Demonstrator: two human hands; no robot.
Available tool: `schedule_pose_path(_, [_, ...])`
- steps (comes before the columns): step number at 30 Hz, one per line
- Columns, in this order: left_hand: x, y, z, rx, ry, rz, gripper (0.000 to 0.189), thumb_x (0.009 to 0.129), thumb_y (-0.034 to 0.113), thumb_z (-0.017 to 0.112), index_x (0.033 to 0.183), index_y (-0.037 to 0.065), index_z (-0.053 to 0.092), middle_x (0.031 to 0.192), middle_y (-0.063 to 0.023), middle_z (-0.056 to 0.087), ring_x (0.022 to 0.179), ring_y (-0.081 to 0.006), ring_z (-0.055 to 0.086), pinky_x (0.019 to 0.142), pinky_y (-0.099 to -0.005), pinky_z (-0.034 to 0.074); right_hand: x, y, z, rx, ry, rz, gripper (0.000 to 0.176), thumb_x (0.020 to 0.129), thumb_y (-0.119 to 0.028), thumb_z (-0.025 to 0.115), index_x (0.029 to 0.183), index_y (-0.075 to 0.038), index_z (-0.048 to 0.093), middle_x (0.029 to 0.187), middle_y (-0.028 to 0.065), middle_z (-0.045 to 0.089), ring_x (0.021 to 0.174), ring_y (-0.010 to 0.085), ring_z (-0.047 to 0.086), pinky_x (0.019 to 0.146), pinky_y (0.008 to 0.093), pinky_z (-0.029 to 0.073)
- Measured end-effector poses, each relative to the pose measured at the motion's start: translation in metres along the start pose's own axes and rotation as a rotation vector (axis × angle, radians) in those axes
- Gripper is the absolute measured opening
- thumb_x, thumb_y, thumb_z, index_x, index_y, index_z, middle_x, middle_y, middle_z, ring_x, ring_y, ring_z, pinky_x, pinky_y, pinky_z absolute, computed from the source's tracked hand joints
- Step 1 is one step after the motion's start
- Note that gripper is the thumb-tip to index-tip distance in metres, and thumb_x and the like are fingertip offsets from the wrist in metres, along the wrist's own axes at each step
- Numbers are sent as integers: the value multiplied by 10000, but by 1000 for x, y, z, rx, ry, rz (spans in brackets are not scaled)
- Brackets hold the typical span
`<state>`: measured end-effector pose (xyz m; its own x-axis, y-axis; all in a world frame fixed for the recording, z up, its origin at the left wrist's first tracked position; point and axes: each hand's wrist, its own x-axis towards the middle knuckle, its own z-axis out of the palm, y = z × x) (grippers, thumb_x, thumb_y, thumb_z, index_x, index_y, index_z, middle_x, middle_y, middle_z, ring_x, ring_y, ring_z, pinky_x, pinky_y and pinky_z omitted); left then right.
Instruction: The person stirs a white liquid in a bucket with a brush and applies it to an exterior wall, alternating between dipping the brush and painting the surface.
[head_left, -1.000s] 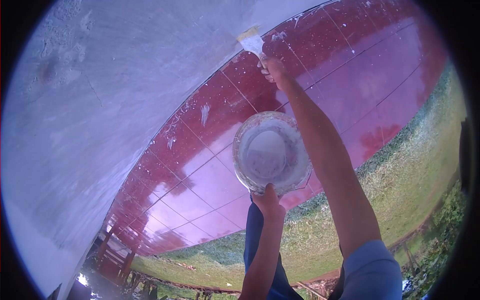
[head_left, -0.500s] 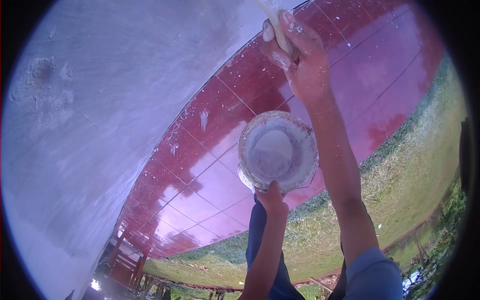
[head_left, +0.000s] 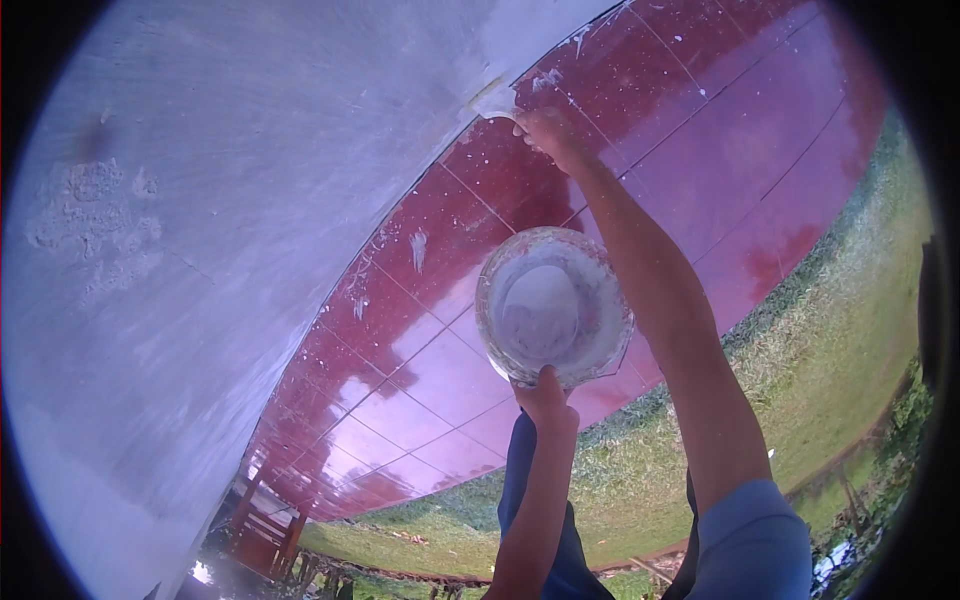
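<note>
My left hand (head_left: 545, 395) grips the near rim of a paint bucket (head_left: 610, 335), thumb over the edge. Whitish paint (head_left: 540, 300) lies in its bottom, and dried smears coat its inner wall. Farther off, my right hand (head_left: 545, 133) is closed around the handle of a paintbrush (head_left: 495, 103). The white-coated bristles touch the foot of the pale wall (head_left: 300, 150), right where it meets the red floor. My fingers partly hide the handle.
Red glossy floor tiles (head_left: 450, 190) carry white paint spots and smears. A rough patch (head_left: 95, 220) marks the wall at left. Grass (head_left: 800, 370) borders the tiles on the right. A reddish-brown wooden chair or bench (head_left: 262, 530) stands at the lower left.
My right hand has moved forward and left, bringing the brush down from above the tiles to the base of the wall. The bucket stays almost in place in my left hand.
</note>
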<state>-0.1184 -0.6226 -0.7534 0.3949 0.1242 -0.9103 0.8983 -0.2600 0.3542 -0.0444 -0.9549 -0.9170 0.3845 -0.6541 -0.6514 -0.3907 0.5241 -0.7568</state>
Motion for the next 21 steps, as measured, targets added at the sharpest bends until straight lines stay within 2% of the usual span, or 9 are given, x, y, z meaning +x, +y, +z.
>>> schedule_pose_path(1, [-4, 4, 3, 12, -8, -13, 659, 802, -1, 541, 1423, 98, 342, 1319, -140, 459, 1173, -308, 538, 916, -500, 551, -11, -16, 2, -3, 7, 1, 375, 973, -324, 555, 769, -36, 682, 633, 44, 600, 557, 131, 540, 523, 308, 424])
schedule_pose_path(3, [-4, 9, 7, 22, -21, -24, 663, 799, -2, 540, 1423, 99, 340, 1317, -139, 459, 1171, -312, 536, 918, -503, 548, -38, -47, 8, -38, 118, -271, 361, 966, -294, 555, 778, -15, 687, 654, 42, 605, 563, 130, 523, 548, 284, 425])
schedule_pose_path(7, [-6, 11, 10, 22, -47, -69, 675, 790, -12, 537, 1424, 101, 336, 1319, -147, 454, 1168, -331, 531, 920, -523, 540, -131, -122, -9, 128, 121, -159, 371, 966, -300, 547, 798, -2, 690, 665, 46, 599, 579, 113, 496, 577, 273, 427])
schedule_pose_path(10, [0, 10, 12, 21, -38, -82, 680, 787, -12, 541, 1425, 105, 335, 1321, -153, 449, 1173, -342, 525, 919, -538, 536, -164, -144, -20, 262, -18, -267, 345, 969, -300, 541, 849, -7, 680, 661, 23, 551, 591, 88, 440, 568, 267, 395])
schedule_pose_path(12, [2, 11, 15, 31, -24, -94, 681, 788, -10, 543, 1425, 107, 336, 1323, -155, 446, 1178, -345, 522, 918, -543, 535, -165, -146, -22, 512, -145, -561, 290, 966, -273, 536, 897, -18, 657, 653, -4, 492, 596, 68, 389, 549, 259, 341])
schedule_pose_path(15, [-1, 17, 20, 22, -28, -77, 690, 784, -15, 547, 1428, 112, 333, 1330, -158, 440, 1185, -355, 515, 919, -548, 536, -92, -118, -14, 315, -177, -592, 279, 985, -267, 510, 888, -30, 620, 654, -26, 447, 564, 82, 365, 531, 254, 274])
schedule_pose_path(17, [-1, 21, 25, 41, 7, -100, 696, 786, -27, 539, 1435, 116, 330, 1340, -158, 436, 1195, -356, 511, 919, -540, 540, -33, -71, 2, 328, -180, -587, 306, 981, -289, 516, 849, -28, 607, 638, -26, 433, 547, 84, 359, 523, 250, 272])
schedule_pose_path(20, [1, 21, 25, 21, 1, -74, 703, 788, -33, 534, 1442, 121, 326, 1350, -153, 433, 1203, -351, 510, 925, -537, 539, 8, -6, -7, 384, -186, -507, 340, 983, -286, 541, 747, -47, 599, 622, -25, 441, 552, 66, 349, 524, 256, 270])
schedule_pose_path(21, [0, 20, 24, 29, 4, -79, 703, 788, -33, 534, 1442, 121, 326, 1350, -153, 433, 1203, -351, 510, 925, -537, 539, 17, 14, -14, 312, -154, -336, 358, 980, -316, 548, 764, -43, 628, 632, -5, 494, 559, 83, 403, 531, 270, 310])
